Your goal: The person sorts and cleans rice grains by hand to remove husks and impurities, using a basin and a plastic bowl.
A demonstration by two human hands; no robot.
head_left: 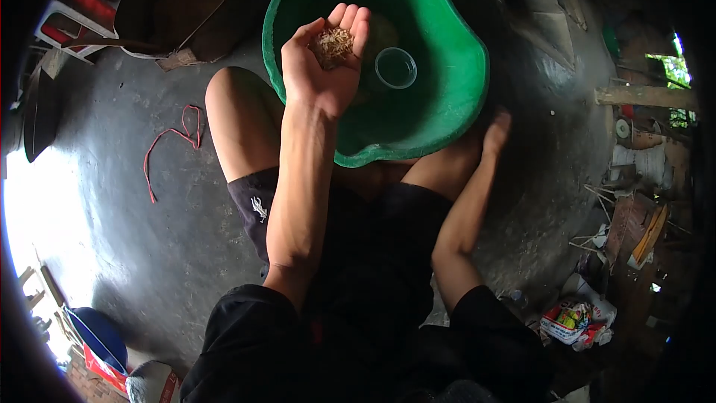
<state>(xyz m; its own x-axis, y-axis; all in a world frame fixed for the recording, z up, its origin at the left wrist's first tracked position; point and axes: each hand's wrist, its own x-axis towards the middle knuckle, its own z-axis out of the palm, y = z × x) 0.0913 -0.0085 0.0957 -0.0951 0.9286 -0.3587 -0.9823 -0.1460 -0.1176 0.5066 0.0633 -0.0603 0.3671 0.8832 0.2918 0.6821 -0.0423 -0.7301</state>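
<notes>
My left hand (325, 67) is turned palm up over the green basin (455, 67), its fingers slightly curled around a small heap of brown, husk-like grains (332, 46). Inside the basin, right of that hand, lies a clear round plastic container (396, 69). A dim, pale patch behind the fingertips, on the basin's floor, is too dark to name. My right hand (497, 132) hangs just outside the basin's right rim, by my knee. It is blurred, its fingers cannot be made out, and nothing shows in it.
A red cord (186, 134) lies on the dark floor to the left. At the upper left stand a large round pan (198, 15) and a red-and-white stool (71, 26). A printed plastic bag (574, 321) and assorted clutter line the right side.
</notes>
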